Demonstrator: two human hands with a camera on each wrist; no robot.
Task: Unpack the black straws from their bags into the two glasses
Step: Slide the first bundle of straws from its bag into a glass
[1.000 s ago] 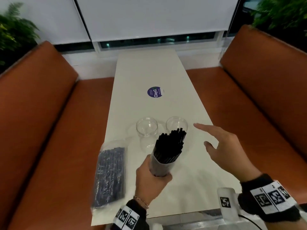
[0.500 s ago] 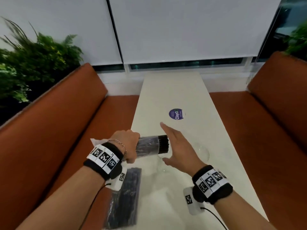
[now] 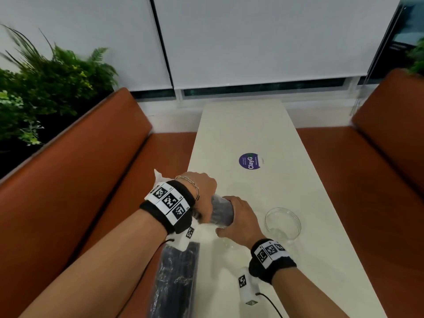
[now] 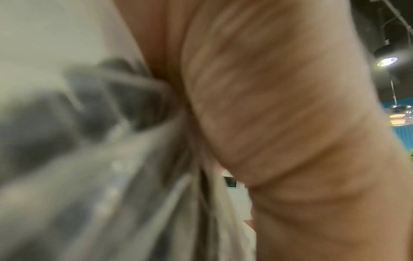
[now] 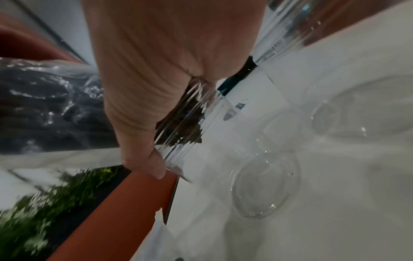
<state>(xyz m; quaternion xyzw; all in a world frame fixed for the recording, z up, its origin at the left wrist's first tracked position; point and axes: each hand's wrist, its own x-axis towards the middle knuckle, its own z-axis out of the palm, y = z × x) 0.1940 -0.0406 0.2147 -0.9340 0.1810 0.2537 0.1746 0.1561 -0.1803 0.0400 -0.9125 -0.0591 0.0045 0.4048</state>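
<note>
Gripping the bag of black straws [image 3: 221, 211], the left hand [image 3: 202, 191] tips it (near horizontal) into a glass [image 5: 190, 123] the right hand [image 3: 241, 220] clasps.

On the table [image 3: 241, 134], we see one glass [image 3: 283, 223] right of our hands, a straw bag [image 3: 176, 278] near its left edge, a sticker [image 3: 250, 161] behind.

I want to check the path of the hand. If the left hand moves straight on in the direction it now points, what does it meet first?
The left hand grips the straw bag and points right along it, so it would probably meet the right hand first, at the bag's mouth. Depth is unclear.
</note>
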